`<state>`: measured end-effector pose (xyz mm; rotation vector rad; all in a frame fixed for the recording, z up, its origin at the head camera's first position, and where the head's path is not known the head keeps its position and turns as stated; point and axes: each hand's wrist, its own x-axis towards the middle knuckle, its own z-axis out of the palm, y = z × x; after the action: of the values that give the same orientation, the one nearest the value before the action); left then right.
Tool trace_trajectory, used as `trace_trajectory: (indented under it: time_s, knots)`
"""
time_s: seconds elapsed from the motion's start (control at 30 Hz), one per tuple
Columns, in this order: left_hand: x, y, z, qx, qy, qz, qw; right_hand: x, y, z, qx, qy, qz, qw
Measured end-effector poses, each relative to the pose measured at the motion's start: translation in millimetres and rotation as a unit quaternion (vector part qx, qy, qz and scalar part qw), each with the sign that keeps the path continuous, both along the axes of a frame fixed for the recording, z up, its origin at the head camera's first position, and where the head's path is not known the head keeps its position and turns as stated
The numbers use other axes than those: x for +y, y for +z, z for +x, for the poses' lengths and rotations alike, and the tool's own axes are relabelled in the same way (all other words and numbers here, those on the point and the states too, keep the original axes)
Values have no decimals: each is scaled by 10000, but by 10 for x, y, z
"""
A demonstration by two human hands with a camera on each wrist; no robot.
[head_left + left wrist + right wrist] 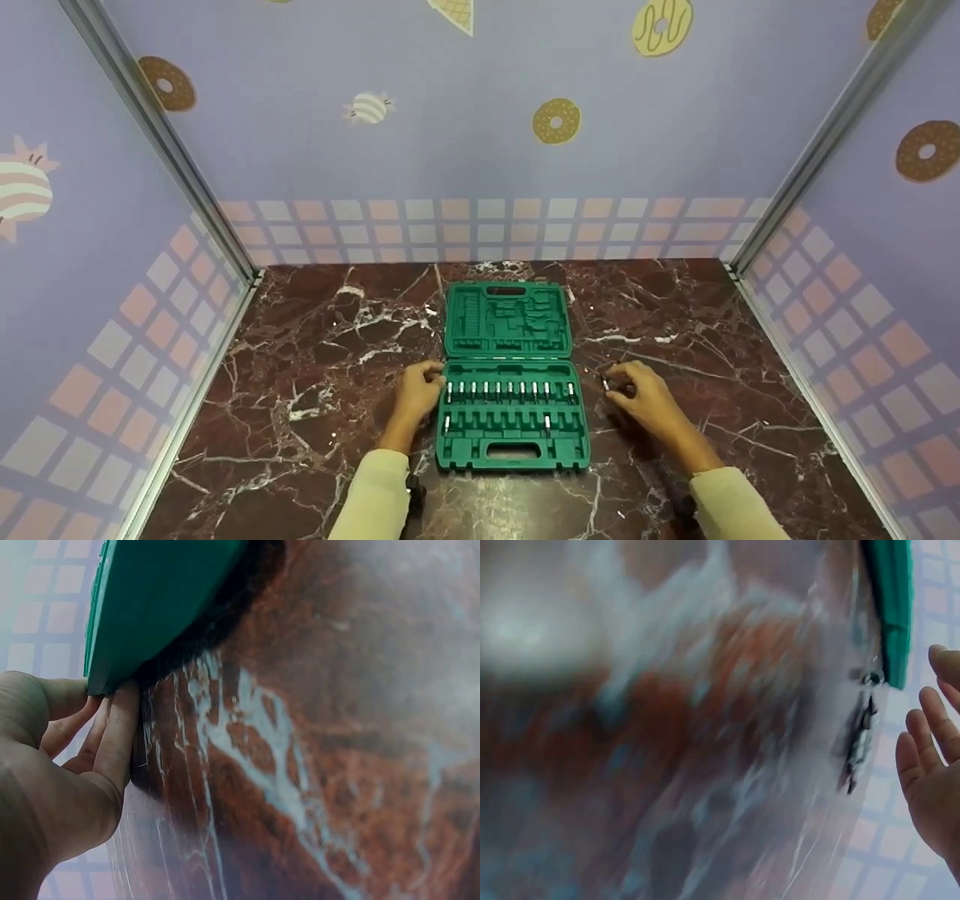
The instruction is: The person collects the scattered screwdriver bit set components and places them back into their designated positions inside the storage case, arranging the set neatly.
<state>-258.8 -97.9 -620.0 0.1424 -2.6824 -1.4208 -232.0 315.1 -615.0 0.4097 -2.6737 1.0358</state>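
Gleaming marble [330, 360] beneath case [510, 433]; patterned walls [465, 150]

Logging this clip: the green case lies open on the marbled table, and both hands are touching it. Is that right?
Not quite: only the left hand touches the green case. The head view shows the right hand apart from it, off its right side. The case does lie open on the marbled table.

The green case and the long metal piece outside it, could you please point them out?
Green case [514, 463], head view: its near rim.
Long metal piece [861, 744], right wrist view: its silver middle.
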Motion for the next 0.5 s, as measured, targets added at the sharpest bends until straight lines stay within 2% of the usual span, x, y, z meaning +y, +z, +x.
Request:
trace_trajectory:
  time_s: [0.17, 0.5]
  knots:
    - [1, 4, -2, -39, -35, 87, 9999, 147, -31, 16, -237, -67, 318, 9992]
    - [8, 4, -20, -43, 36, 109, 9999, 320, -76, 2, -485, -363, 529, 9968]
